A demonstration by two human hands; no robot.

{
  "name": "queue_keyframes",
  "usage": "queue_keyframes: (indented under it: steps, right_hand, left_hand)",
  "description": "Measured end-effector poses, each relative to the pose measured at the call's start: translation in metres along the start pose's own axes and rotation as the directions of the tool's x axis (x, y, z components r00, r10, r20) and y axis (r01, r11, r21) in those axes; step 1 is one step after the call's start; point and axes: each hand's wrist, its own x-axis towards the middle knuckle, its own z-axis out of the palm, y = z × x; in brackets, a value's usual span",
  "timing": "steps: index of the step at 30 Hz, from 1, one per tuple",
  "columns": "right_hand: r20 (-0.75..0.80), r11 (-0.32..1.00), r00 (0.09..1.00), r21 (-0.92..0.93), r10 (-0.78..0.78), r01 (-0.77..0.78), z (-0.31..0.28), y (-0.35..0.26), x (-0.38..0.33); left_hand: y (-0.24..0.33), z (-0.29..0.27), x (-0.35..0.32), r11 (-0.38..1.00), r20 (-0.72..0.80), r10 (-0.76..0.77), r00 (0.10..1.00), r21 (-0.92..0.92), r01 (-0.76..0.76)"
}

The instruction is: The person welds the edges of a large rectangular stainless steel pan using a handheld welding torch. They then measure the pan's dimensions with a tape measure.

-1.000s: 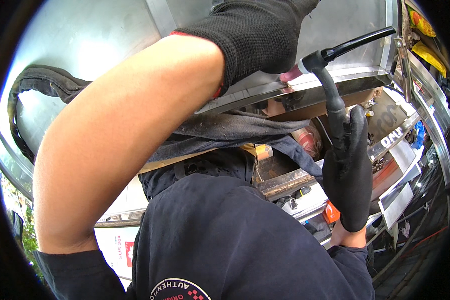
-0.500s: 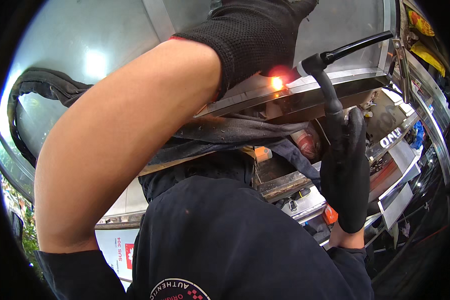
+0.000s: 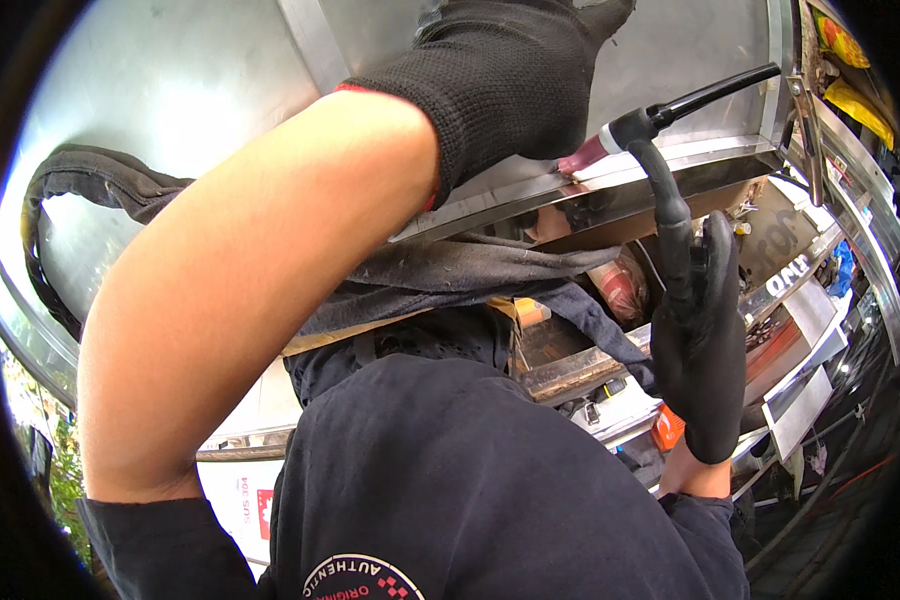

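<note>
Torch (image 3: 630,128) glow gone; right hand (image 3: 699,345) gripping; left hand (image 3: 518,85) perhaps touching panel (image 3: 695,55).

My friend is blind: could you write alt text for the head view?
A black-gloved right hand holds a slim black torch, its pink nozzle at the edge of a grey sheet-metal panel. A black-gloved left hand is over that panel, its bare forearm crossing the view.
</note>
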Motion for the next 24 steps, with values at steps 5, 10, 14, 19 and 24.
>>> queue_keyframes:
  steps: [5,10,14,19,24]
  right_hand:
    - [-0.237,0.925,0.952,0.368,0.194,-0.097,-0.010,0.025,-0.005]
    - [-0.279,0.696,0.867,0.711,0.413,-0.102,-0.052,0.031,-0.018]
    - [-0.389,0.734,0.788,0.670,0.477,-0.114,-0.059,0.035,-0.010]
    - [-0.345,0.759,0.788,0.611,0.509,-0.223,-0.072,0.044,-0.011]
    - [-0.376,0.710,0.731,0.673,0.569,-0.207,-0.087,0.046,-0.005]
  left_hand:
    - [0.003,0.000,-0.002,0.977,-0.168,0.140,0.976,0.181,-0.109]
    - [-0.003,-0.010,-0.004,0.969,-0.172,0.177,0.969,0.201,-0.141]
    - [-0.003,-0.013,0.011,0.941,-0.254,0.222,0.941,0.309,-0.138]
    - [-0.012,-0.005,0.019,0.933,-0.357,0.335,0.872,0.256,-0.253]
    - [-0.010,-0.004,0.020,0.938,-0.413,0.340,0.845,0.215,-0.272]
